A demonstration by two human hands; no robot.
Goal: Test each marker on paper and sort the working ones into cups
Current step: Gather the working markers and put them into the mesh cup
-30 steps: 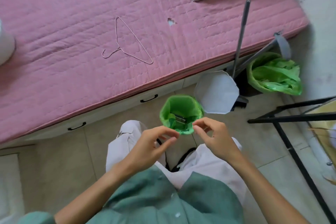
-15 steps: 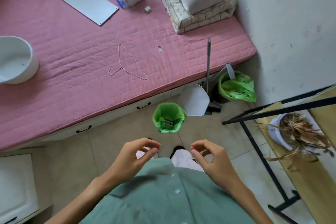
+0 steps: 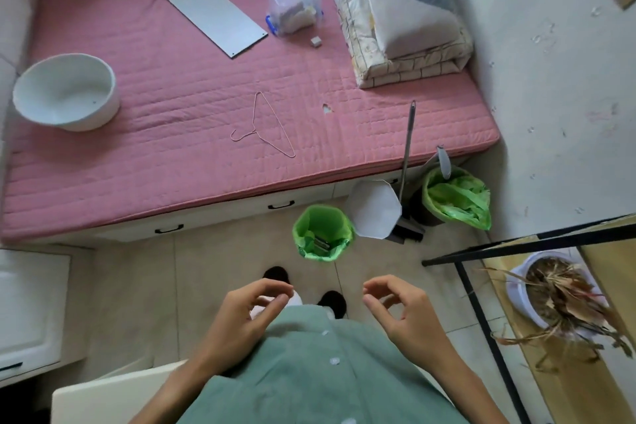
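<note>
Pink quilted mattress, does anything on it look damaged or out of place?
Yes. The pink quilted mattress has a small hole torn through its cover, showing white underneath. A thin wire clothes hanger lies loose to the hole's left, and a flat grey panel lies askew farther back.

No text, label, brand, number or sign can be read anywhere in the view. The clear storage box near the far edge of the pink mattress carries a small pale sticker on its lid, but anything printed on it is too small and blurred to make out.
</note>
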